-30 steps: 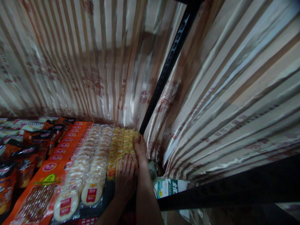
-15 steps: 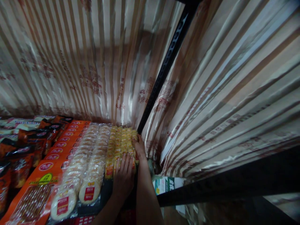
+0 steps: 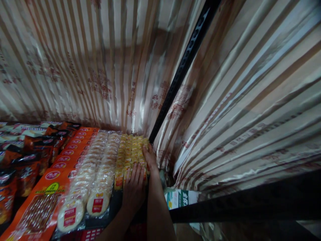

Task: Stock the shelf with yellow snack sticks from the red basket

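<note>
Small yellow snack packets (image 3: 127,150) stand in tight rows at the right end of a dark shelf. My left hand (image 3: 134,180) lies over their near end, fingers stretched forward and resting on the wrappers. Along their right side is my right hand (image 3: 149,158), farther forward and close to a black post; its fingers are apart, partly hidden against the packets. Neither hand is closed around a packet. Directly left of the yellow rows are two overlapping rows of round white crackers (image 3: 97,202) in clear wrap with red labels.
Orange snack packs (image 3: 53,175) and black-and-orange bags (image 3: 27,174) fill the shelf's left. A slotted black post (image 3: 175,80) rises at the corner. Pleated printed sheeting (image 3: 112,67) hangs behind and to the right. A green-and-white package (image 3: 180,198) lies beyond the dark rail (image 3: 238,195).
The view has shifted slightly, so the goods appear a little farther right. Both hands stay against the yellow packets, with hardly any movement relative to them.
</note>
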The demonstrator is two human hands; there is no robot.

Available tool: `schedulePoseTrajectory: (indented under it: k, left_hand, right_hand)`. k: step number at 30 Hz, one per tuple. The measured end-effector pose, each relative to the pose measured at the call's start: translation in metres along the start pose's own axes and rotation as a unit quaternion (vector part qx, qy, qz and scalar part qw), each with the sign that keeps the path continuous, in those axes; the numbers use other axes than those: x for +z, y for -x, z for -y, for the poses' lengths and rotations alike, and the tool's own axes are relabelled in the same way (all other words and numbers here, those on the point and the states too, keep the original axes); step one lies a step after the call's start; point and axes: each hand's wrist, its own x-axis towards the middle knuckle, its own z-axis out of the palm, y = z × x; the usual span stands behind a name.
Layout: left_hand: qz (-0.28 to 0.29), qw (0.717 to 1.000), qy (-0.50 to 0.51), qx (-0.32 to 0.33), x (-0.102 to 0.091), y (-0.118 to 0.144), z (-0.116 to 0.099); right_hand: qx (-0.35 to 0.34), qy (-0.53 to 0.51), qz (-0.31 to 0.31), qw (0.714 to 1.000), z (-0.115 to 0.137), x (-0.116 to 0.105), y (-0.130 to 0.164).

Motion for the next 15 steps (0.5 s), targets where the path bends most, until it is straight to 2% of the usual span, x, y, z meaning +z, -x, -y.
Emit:
schedulePoseTrajectory:
  k: [7,11,15]
  left_hand:
    - [0.003,1.000,-0.005,-0.007,0.000,0.001,0.000]
    - [0.013,1.000,0.006,-0.023,0.005,0.002,-0.001]
    - [0.008,1.000,0.007,-0.019,0.006,0.003,-0.002]
  right_hand:
    - [0.002,-0.035,-0.001,0.999,-0.001,0.001,0.000]
    - [-0.036,-0.075,0.018,0.996,0.005,0.000,0.002]
    - [-0.045,-0.087,0.024,0.995,0.011,-0.003,0.006]
